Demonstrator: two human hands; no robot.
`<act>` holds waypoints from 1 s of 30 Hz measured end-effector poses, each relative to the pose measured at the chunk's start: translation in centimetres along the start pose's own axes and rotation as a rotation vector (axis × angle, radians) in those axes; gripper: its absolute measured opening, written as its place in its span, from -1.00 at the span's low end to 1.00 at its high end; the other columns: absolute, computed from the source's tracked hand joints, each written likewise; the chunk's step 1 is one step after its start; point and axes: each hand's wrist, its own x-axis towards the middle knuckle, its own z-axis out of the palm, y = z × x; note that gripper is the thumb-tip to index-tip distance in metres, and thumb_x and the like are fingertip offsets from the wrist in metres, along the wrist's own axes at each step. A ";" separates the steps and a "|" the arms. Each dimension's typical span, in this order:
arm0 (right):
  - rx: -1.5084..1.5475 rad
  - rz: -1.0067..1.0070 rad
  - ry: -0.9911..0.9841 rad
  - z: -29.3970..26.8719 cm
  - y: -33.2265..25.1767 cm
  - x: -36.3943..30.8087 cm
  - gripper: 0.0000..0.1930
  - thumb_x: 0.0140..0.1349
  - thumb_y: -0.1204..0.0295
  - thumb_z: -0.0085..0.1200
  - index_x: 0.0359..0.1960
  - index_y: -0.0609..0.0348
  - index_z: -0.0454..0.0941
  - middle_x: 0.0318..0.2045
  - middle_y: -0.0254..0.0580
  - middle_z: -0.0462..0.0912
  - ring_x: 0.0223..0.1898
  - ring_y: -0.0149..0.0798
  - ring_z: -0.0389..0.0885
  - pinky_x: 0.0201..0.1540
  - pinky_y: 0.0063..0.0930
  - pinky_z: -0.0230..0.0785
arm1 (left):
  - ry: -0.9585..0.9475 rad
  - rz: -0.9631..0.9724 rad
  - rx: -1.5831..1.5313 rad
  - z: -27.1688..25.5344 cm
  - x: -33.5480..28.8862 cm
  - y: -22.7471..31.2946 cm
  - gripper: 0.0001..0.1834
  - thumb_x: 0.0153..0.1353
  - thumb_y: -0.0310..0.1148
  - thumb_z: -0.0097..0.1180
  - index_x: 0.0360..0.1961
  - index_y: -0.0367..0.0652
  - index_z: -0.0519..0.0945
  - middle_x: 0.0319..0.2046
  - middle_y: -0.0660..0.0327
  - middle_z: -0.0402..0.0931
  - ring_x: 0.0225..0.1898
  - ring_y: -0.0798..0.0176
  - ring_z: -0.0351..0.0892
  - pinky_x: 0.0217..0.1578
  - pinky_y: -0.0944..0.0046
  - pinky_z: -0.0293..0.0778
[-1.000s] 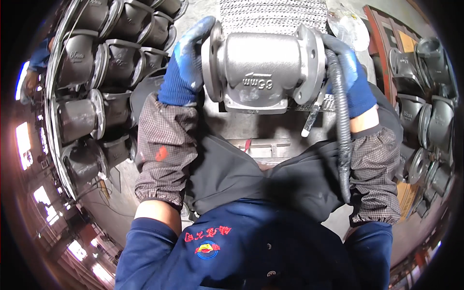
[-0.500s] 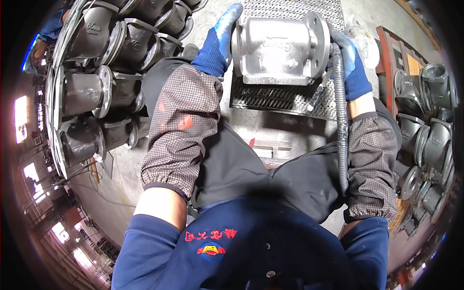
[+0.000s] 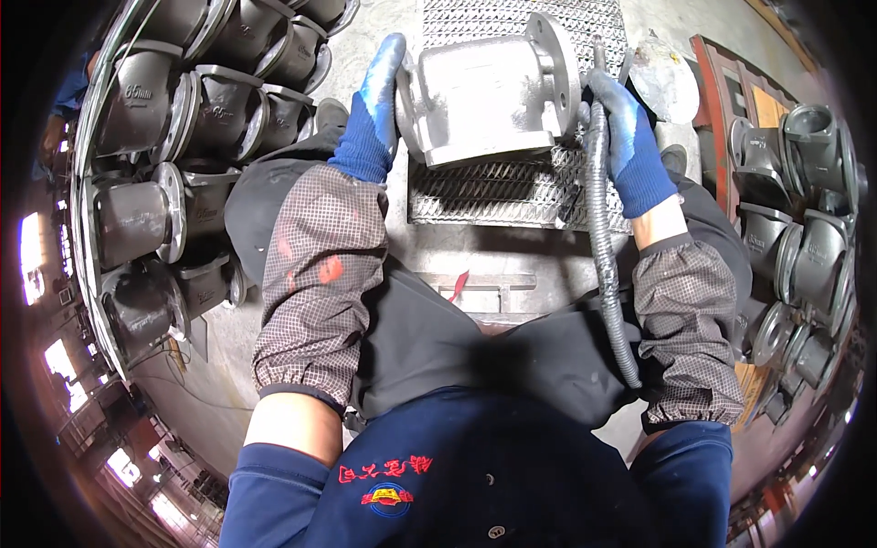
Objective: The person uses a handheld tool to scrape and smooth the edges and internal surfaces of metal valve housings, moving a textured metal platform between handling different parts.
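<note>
A silvery cast valve body (image 3: 484, 91) with round end flanges lies on its side, slightly tilted, on a metal grating stand (image 3: 493, 196) in front of me. My left hand (image 3: 376, 114), in a blue and white glove, lies along the left flange with fingers stretched up its rim, gripping it. My right hand (image 3: 626, 128), gloved alike, is closed round a slim hand tool (image 3: 598, 53) beside the right flange. The tool's thin metal end sticks up past the fingers. From it a grey corrugated hose (image 3: 599, 228) runs down over my right thigh. The glove hides the tool's body.
Similar dark valve castings (image 3: 132, 219) are stacked in rows at the left. More castings (image 3: 818, 256) stand at the right, beside a red-edged frame (image 3: 717, 137). A pale round container (image 3: 665, 82) sits behind my right hand. A small red strip (image 3: 459, 286) lies on the floor piece between my knees.
The casting has turned a little, its right end now higher and its raised marking out of sight. The view has shifted, moving the casting and both hands left. The right hand now shows clearly round the tool.
</note>
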 end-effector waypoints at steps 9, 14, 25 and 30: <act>-0.196 -0.127 0.008 -0.5 2.7 0.1 -0.69 0.22 0.26 -0.02 -0.15 0.25 0.43 -0.50 -0.30 0.45 -0.58 -0.42 0.45 -0.54 -0.57 0.33 | 0.090 0.012 0.150 -1.1 -0.2 -0.8 -0.52 0.33 -0.03 -0.13 -0.02 -0.25 0.44 -0.11 0.11 0.47 -0.11 0.25 0.48 -0.06 0.24 0.42; -0.220 -0.165 -0.085 -1.8 2.8 -1.0 -0.73 0.22 0.38 -0.10 -0.14 0.27 0.50 -0.42 -0.22 0.54 -0.47 -0.40 0.52 -0.40 -0.59 0.41 | -0.035 0.214 0.097 -0.3 -2.4 0.6 -0.45 0.19 -0.07 0.15 0.03 -0.29 0.44 -0.24 0.22 0.52 -0.24 0.39 0.50 -0.24 0.43 0.46; -0.089 0.087 0.056 -4.4 2.4 -3.0 -0.72 0.21 0.37 -0.16 -0.14 0.25 0.48 -0.39 -0.24 0.54 -0.51 -0.38 0.55 -0.61 -0.61 0.36 | -0.129 0.185 0.363 4.6 -3.7 3.4 -0.16 0.11 -0.15 0.24 0.21 -0.56 0.15 0.02 0.03 0.45 0.02 0.31 0.45 0.05 0.42 0.34; -0.123 -0.125 0.162 -5.5 -2.1 -3.2 -0.70 0.16 0.33 0.03 -0.22 0.38 0.54 -0.39 -0.15 0.51 -0.47 -0.34 0.50 -0.40 -0.57 0.41 | -0.086 0.155 0.489 6.7 -3.6 4.0 -0.18 0.08 -0.09 0.25 0.20 -0.48 0.23 -0.01 0.00 0.47 -0.05 0.26 0.53 -0.04 0.44 0.42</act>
